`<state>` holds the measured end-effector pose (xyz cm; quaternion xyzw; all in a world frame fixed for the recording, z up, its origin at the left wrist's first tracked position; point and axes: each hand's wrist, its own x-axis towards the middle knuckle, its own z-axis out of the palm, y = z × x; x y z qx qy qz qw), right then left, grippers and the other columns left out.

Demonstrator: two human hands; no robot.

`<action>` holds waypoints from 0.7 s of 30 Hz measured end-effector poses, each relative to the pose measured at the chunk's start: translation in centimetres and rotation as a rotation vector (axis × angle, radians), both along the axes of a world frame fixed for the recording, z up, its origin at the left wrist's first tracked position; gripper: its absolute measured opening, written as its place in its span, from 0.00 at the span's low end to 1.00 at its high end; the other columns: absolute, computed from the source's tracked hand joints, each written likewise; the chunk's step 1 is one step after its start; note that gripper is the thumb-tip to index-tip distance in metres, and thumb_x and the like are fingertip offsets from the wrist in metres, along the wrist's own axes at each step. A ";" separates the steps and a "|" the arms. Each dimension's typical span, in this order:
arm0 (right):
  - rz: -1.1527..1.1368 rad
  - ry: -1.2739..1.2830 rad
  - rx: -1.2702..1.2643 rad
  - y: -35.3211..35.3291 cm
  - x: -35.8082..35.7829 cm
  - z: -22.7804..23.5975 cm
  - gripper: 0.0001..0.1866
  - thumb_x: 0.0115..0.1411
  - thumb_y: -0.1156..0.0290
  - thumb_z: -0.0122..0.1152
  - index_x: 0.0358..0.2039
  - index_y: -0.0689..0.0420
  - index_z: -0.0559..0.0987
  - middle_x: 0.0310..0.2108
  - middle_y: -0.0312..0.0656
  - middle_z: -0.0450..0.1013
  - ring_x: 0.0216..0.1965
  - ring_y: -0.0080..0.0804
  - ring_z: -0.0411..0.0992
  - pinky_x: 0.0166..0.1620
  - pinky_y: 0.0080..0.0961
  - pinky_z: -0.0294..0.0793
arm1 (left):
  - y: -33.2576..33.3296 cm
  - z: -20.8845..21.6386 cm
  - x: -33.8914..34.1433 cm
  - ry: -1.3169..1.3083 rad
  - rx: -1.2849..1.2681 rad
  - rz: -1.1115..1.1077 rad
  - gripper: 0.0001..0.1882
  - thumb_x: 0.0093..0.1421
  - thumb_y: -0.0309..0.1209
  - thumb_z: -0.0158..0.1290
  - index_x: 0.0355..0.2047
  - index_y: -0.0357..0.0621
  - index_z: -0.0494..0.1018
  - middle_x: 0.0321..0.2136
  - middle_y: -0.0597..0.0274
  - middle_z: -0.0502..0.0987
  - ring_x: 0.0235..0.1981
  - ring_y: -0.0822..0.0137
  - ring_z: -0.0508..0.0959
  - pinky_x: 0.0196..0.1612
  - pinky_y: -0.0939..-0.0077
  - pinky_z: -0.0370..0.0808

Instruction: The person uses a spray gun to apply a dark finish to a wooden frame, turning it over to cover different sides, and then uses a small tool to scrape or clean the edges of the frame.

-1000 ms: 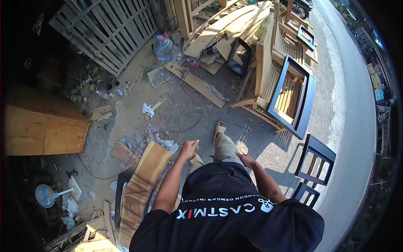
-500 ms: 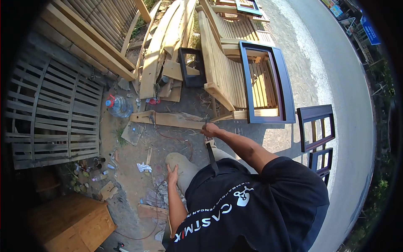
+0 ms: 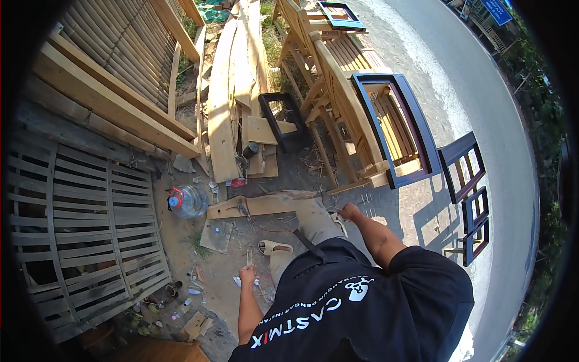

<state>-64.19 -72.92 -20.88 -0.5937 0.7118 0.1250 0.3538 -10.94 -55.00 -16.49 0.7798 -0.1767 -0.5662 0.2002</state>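
My left hand (image 3: pixel 246 276) hangs low at my side, closed around a thin pale rod (image 3: pixel 249 257) that points up. My right hand (image 3: pixel 350 213) is stretched forward at knee height. Its fingers are curled around a thin wire-like piece (image 3: pixel 333 210) that sticks out to the left; it is too small to tell what it is. Just ahead of my hands a short plank (image 3: pixel 259 206) lies flat on the dirt. My sandalled foot (image 3: pixel 274 247) is stepping toward it.
A large clear water bottle (image 3: pixel 187 201) lies left of the plank. A grey slatted panel (image 3: pixel 78 229) fills the left. Long planks (image 3: pixel 232 90) and a black frame (image 3: pixel 283 120) lie ahead. Wooden benches (image 3: pixel 338 90), dark blue frames (image 3: pixel 398 130) and a road (image 3: pixel 482 90) are to the right.
The view has swung and moved on over the yard; the plank and bottle are now nearer. My left hand has left my thigh and swung out to my side.
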 end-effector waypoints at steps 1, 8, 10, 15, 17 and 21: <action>-0.064 -0.036 0.036 -0.6 1.6 0.4 0.28 0.60 0.44 0.55 0.33 0.58 0.88 0.30 0.50 0.83 0.37 0.48 0.83 0.48 0.43 0.80 | -0.8 0.3 1.5 -0.036 0.008 -0.047 0.16 0.70 0.37 0.53 0.38 0.36 0.82 0.22 0.60 0.80 0.15 0.75 0.69 0.19 0.74 0.77; -0.273 -0.155 -0.114 -18.4 13.3 1.2 0.32 0.59 0.45 0.67 0.45 0.65 0.84 0.43 0.55 0.82 0.48 0.49 0.81 0.53 0.39 0.77 | -4.5 -0.3 1.6 -0.123 0.088 -0.324 0.38 0.65 0.62 0.49 0.61 0.42 0.72 0.45 0.36 0.81 0.46 0.44 0.83 0.52 0.57 0.77; -0.276 -0.143 -0.143 -25.0 15.8 -0.4 0.36 0.58 0.43 0.68 0.51 0.65 0.81 0.48 0.57 0.80 0.52 0.50 0.78 0.56 0.40 0.76 | -3.7 -2.6 -0.7 -0.121 0.161 -0.512 0.53 0.59 0.65 0.54 0.73 0.42 0.54 0.58 0.33 0.74 0.61 0.39 0.73 0.65 0.54 0.68; -0.277 -0.132 -0.137 -41.8 20.6 -9.8 0.45 0.55 0.40 0.69 0.60 0.65 0.73 0.54 0.57 0.77 0.56 0.52 0.76 0.59 0.41 0.74 | -4.5 -5.7 -7.7 0.069 0.361 -0.299 0.70 0.49 0.66 0.63 0.75 0.38 0.36 0.71 0.32 0.53 0.70 0.40 0.60 0.70 0.58 0.62; -0.322 -0.127 -0.134 -46.5 21.8 -14.7 0.46 0.54 0.39 0.70 0.62 0.61 0.71 0.57 0.58 0.74 0.61 0.55 0.72 0.62 0.45 0.71 | -5.4 -8.5 -9.4 0.012 0.441 -0.330 0.73 0.46 0.66 0.66 0.76 0.41 0.34 0.71 0.33 0.53 0.70 0.38 0.61 0.70 0.55 0.63; -0.319 -0.133 -0.118 -53.0 24.5 -23.6 0.48 0.53 0.39 0.70 0.62 0.65 0.71 0.57 0.62 0.73 0.61 0.56 0.71 0.62 0.46 0.71 | -10.2 -7.7 -11.1 -0.086 0.674 -0.496 0.72 0.45 0.66 0.67 0.75 0.45 0.36 0.65 0.31 0.63 0.63 0.35 0.68 0.64 0.50 0.68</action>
